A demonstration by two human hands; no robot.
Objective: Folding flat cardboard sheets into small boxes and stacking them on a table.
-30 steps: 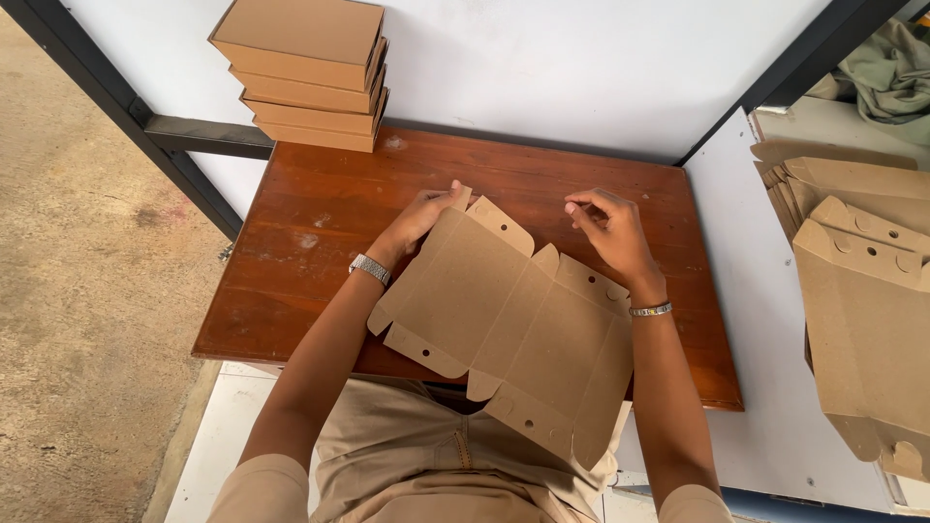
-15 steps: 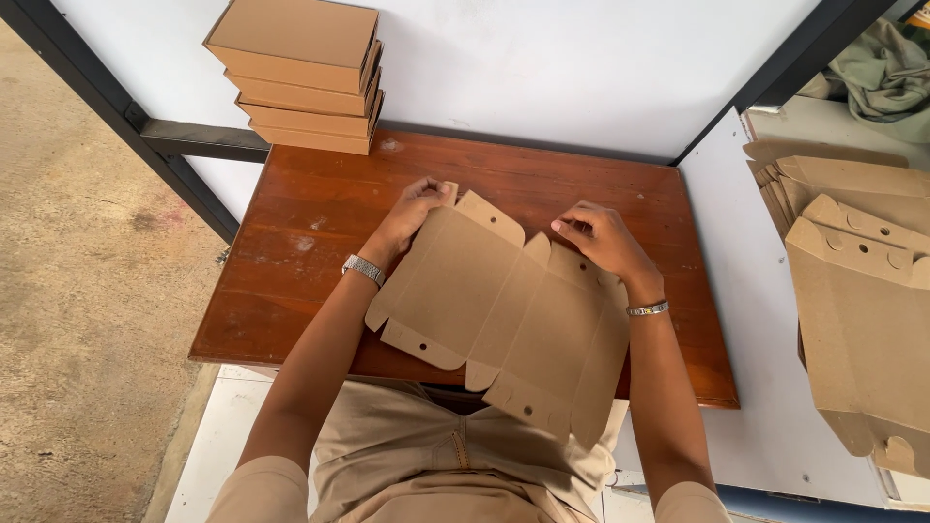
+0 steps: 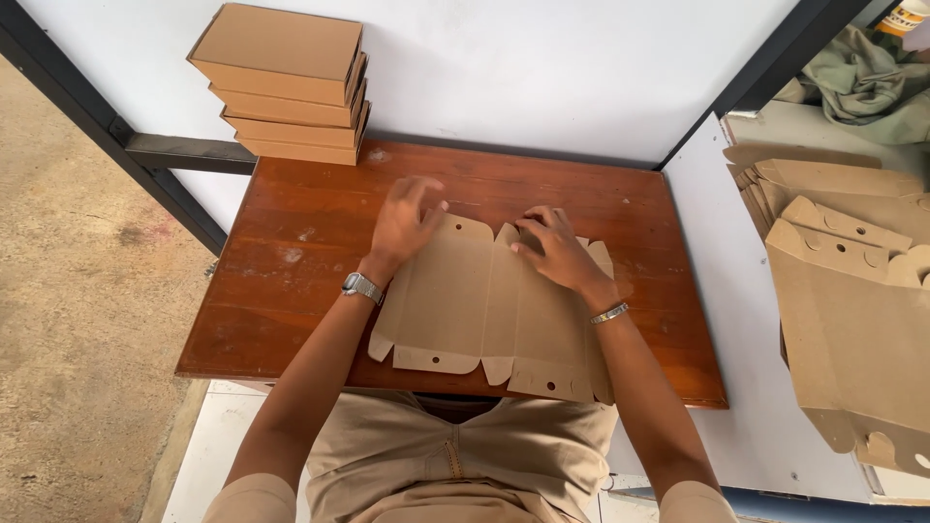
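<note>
A flat cardboard box blank [image 3: 489, 305] is lying spread on the wooden bench [image 3: 291, 281]. The left hand [image 3: 405, 221] is pressing its far left corner, fingers spread open, while the right hand [image 3: 554, 249] is pressing the middle panel (fingers curled, gripping nothing).
</note>
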